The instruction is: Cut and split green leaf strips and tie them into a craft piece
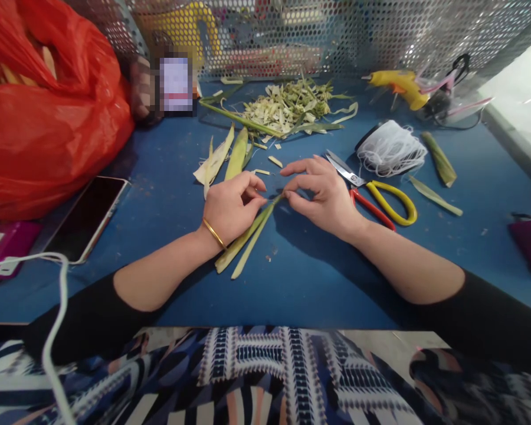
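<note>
Green husk strips (pixel 253 239) lie slanting over the blue table, their narrow joined end between my two hands. My left hand (pixel 234 206), with a gold bangle at the wrist, is closed at the upper part of the strips, thumb and finger nearly together. The thumb and index finger of my right hand (pixel 321 195) pinch the thin tip of the strips; its other fingers are lifted. Scissors (pixel 371 195) with red and yellow handles lie just right of my right hand. Behind them sits a bundle of white string (pixel 393 149). Loose husk leaves (pixel 236 154) rest beyond my left hand.
A pile of shredded husk (pixel 292 106) lies at the back before a perforated metal panel (pixel 265 59). A yellow glue gun (pixel 400 85) is back right. At left are a red plastic bag (pixel 53 136), a phone (pixel 88 218) and a white cable (pixel 63 295).
</note>
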{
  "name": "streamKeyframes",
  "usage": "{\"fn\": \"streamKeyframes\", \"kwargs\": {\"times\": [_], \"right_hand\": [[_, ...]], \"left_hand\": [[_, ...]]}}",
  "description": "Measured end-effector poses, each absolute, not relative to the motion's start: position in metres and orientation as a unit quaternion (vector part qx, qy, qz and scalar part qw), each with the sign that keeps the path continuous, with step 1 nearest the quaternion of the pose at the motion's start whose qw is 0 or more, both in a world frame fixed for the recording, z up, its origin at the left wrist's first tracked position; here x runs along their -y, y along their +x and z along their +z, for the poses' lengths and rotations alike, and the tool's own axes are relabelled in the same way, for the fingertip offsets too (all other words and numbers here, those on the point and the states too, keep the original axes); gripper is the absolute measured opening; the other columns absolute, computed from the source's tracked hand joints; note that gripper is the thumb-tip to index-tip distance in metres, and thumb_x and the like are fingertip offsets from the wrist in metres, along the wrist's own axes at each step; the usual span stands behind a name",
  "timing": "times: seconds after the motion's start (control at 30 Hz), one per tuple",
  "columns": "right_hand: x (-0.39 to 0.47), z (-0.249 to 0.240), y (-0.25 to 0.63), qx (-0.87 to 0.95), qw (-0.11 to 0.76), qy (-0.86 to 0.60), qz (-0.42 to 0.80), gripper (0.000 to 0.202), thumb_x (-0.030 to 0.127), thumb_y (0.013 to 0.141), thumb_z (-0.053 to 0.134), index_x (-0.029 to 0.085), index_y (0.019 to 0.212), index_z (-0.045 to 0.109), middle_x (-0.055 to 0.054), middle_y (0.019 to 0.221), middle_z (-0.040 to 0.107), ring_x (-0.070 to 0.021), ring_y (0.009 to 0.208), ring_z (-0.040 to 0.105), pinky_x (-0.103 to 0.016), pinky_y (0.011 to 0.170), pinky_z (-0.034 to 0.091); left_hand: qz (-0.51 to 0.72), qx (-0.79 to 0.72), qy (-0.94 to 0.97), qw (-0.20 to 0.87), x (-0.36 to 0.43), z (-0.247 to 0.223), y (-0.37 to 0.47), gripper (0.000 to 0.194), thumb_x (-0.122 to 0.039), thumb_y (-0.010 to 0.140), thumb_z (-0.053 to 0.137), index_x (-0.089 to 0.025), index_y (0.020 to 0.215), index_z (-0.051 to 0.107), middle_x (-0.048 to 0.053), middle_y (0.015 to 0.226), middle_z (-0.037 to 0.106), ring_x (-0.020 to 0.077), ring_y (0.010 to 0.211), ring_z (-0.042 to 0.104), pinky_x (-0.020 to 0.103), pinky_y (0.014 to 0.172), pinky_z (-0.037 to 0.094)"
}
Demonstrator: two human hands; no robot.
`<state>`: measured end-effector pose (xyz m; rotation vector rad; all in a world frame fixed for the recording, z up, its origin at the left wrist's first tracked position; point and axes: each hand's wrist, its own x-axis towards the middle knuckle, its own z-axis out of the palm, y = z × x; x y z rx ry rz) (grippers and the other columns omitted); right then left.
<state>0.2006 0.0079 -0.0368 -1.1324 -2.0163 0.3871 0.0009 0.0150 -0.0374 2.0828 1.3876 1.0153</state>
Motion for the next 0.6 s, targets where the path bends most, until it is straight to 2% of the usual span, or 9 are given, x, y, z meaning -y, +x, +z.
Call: {"fn": "streamKeyframes", "kwargs": {"times": [0.13,0.23,0.37,0.47,0.6], "right_hand": [[-0.007,-0.027,0.203,0.785,0.393,-0.445,0.179,0.014,0.018,0.081,0.060,0.023,0.067,0.061,-0.007,0.104,0.072,-0.0258,0.099,0.062,-0.045,0.097,0.042],[-0.003,-0.024,0.199,0.766,0.391,-0.415,0.296,0.017,0.019,0.085,0.057,0.022,0.069,0.057,-0.007,0.102,0.073,-0.0216,0.091,0.064,-0.038,0.083,0.048],[0.000,-0.028,0.193,0.709,0.361,-0.363,0.486,0.018,0.025,0.095,0.051,0.020,0.078,0.056,-0.006,0.089,0.073,-0.0149,0.074,0.065,-0.030,0.068,0.050],[-0.002,-0.033,0.192,0.670,0.374,-0.357,0.533,0.020,0.031,0.097,0.050,0.019,0.082,0.056,-0.004,0.080,0.069,-0.0140,0.070,0.066,-0.029,0.067,0.051],[-0.006,-0.035,0.193,0.665,0.404,-0.361,0.514,0.023,0.035,0.096,0.055,0.020,0.078,0.053,-0.002,0.076,0.065,-0.0140,0.071,0.065,-0.030,0.070,0.053]], "left_hand": [[0.335,-0.518,0.750,0.238,-0.020,-0.038,-0.002,0.017,-0.011,0.070,0.068,-0.020,0.084,0.070,-0.003,0.065,0.072,0.0142,0.062,0.066,0.026,0.069,0.053],[0.331,-0.518,0.752,0.237,-0.022,-0.038,-0.003,0.019,-0.012,0.071,0.067,-0.020,0.087,0.073,-0.002,0.066,0.073,0.0152,0.062,0.066,0.027,0.069,0.053],[0.316,-0.505,0.770,0.230,-0.024,-0.037,-0.005,0.014,-0.016,0.074,0.067,-0.020,0.084,0.076,0.001,0.072,0.075,0.0159,0.065,0.067,0.028,0.070,0.052],[0.307,-0.487,0.781,0.241,-0.027,-0.036,-0.007,0.008,-0.021,0.078,0.067,-0.020,0.076,0.075,0.002,0.075,0.075,0.0162,0.069,0.066,0.027,0.069,0.050],[0.322,-0.463,0.764,0.314,-0.029,-0.033,-0.008,0.016,-0.027,0.084,0.063,-0.019,0.071,0.068,0.001,0.068,0.069,0.0142,0.064,0.061,0.025,0.061,0.048]]}}
